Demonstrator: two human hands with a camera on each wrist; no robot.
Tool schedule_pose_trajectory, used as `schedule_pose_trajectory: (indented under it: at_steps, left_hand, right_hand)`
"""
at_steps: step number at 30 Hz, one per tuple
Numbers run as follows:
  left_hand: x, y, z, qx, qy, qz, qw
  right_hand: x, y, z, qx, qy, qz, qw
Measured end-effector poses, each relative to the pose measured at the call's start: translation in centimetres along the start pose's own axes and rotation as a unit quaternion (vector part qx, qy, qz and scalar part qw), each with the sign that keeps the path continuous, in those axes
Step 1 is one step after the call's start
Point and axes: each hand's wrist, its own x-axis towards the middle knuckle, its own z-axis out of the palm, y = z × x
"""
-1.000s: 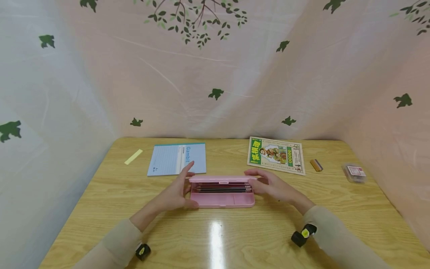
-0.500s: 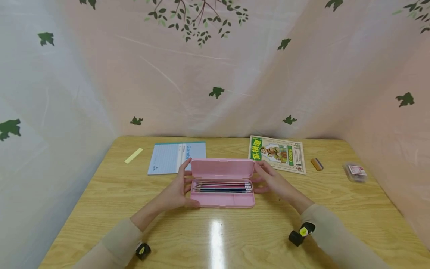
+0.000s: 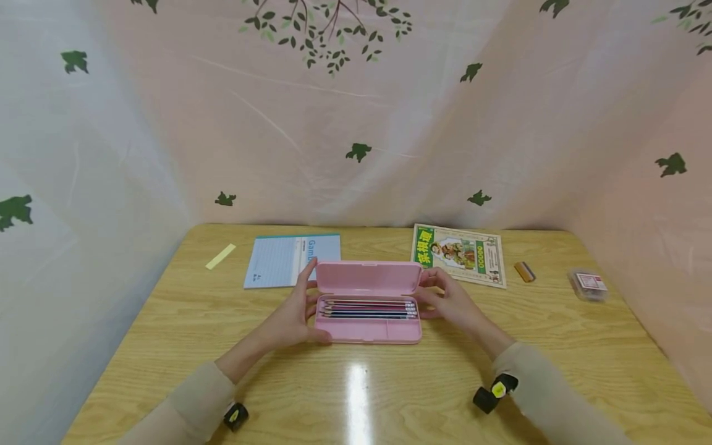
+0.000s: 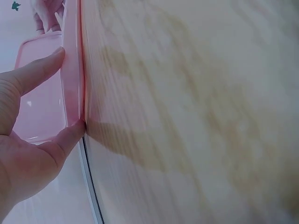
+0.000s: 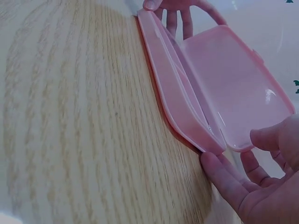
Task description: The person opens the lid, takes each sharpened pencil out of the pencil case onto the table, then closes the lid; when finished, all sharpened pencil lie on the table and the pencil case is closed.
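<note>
A pink pencil case [image 3: 358, 332] stands on the table with its lid [image 3: 369, 278] raised. Several pencils [image 3: 368, 309] lie side by side in the back compartment of its base. My left hand [image 3: 287, 316] holds the case's left end, the thumb at the front corner and the forefinger reaching up beside the lid. At the right end, my right hand [image 3: 453, 303] grips the case with bent fingers. In the right wrist view, the right thumb [image 5: 266, 138] is at the lid's edge and a fingertip [image 5: 210, 161] touches the base's corner.
Behind the case lie a blue notebook [image 3: 278, 262] and an illustrated booklet [image 3: 461, 254]. A yellow strip [image 3: 220, 256] is at the left. At the right are a small orange-brown block [image 3: 525, 272] and a clear box with a label [image 3: 589, 285]. A curtain [image 3: 356, 185] hangs behind the table.
The lid has swung from partly raised to fully back, showing the pencils. My right hand has moved with the lid, its fingers now more bent. The left hand stays at the left end.
</note>
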Motion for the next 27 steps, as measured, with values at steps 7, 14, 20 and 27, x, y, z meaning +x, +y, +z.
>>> schedule_pose_trajectory:
  at_steps: [7, 14, 20, 27]
  left_hand:
    - [0.1, 0.0, 0.0, 0.025, -0.003, 0.005, 0.9997]
    - [0.2, 0.3, 0.1, 0.013, -0.011, 0.008, 0.9998]
    - [0.5, 0.3, 0.0, 0.015, -0.020, 0.002, 0.9997]
    - [0.6, -0.1, -0.1, 0.002, -0.039, 0.025, 0.9989]
  right_hand:
    - [-0.4, 0.5, -0.2, -0.002, -0.022, -0.014, 1.000]
    - [-1.0, 0.6, -1.0, -0.088, -0.082, -0.061, 0.991]
    - [-1.0, 0.3, -1.2, -0.101, -0.116, -0.063, 0.986]
    - [-0.9, 0.6, -1.2, -0.138, -0.110, -0.059, 0.983]
